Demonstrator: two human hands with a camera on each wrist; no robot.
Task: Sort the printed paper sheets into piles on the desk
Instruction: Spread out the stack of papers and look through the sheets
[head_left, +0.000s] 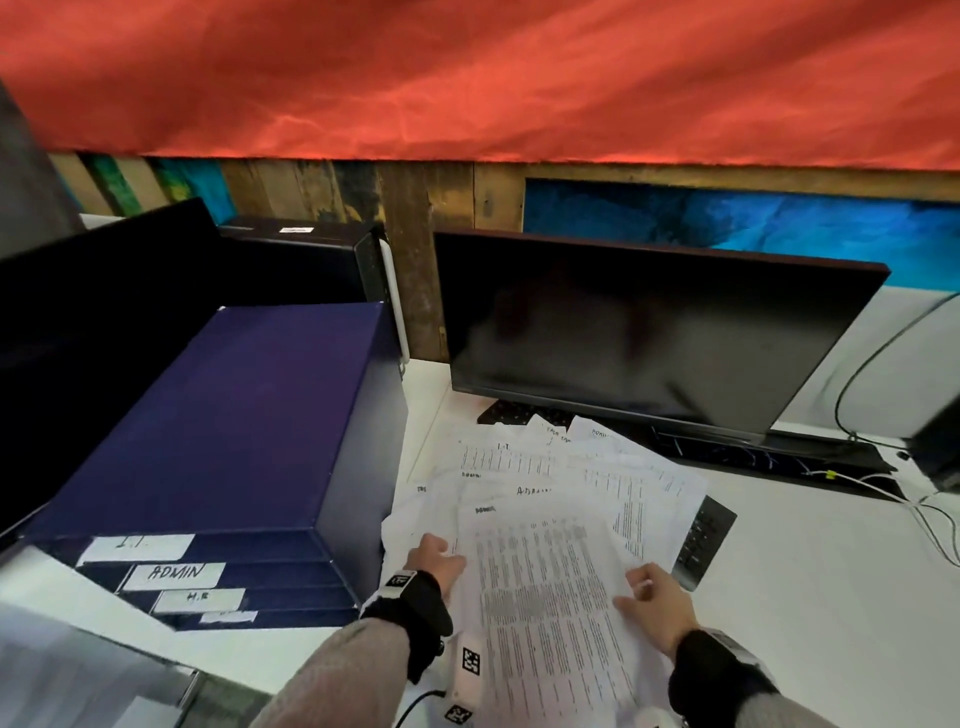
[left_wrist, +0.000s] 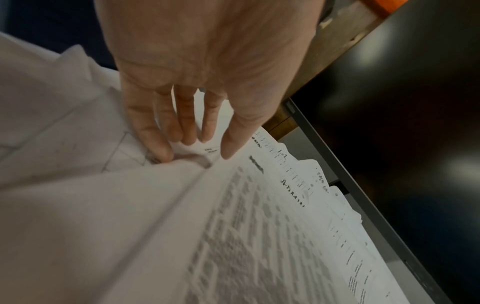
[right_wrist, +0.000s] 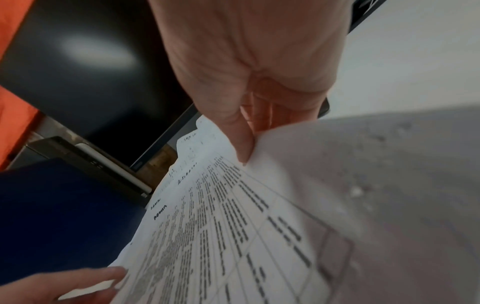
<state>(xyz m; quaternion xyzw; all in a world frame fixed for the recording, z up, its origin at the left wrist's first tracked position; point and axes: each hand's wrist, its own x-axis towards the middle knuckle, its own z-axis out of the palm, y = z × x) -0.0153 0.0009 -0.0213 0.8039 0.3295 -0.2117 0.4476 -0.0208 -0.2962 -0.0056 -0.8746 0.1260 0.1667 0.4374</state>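
Observation:
A loose fan of printed paper sheets (head_left: 545, 467) lies on the white desk (head_left: 810, 613) in front of the monitor; some carry handwritten headings such as "ADMIN" and "I.T.". The top sheet (head_left: 540, 587), dense with text, is raised off the pile. My right hand (head_left: 649, 597) pinches its right edge, thumb on top and fingers curled beneath (right_wrist: 246, 148). My left hand (head_left: 434, 561) lies at its left edge with straight fingers touching the paper (left_wrist: 194, 152); the same hand shows low in the right wrist view (right_wrist: 85, 281).
A dark blue tray stack (head_left: 208, 441) with slot labels "I.T.", "ADMIN" and "H.R" stands left of the papers. A black monitor (head_left: 649, 332) stands behind them, a keyboard (head_left: 706, 535) lies partly under them, and cables (head_left: 883, 483) trail at the right.

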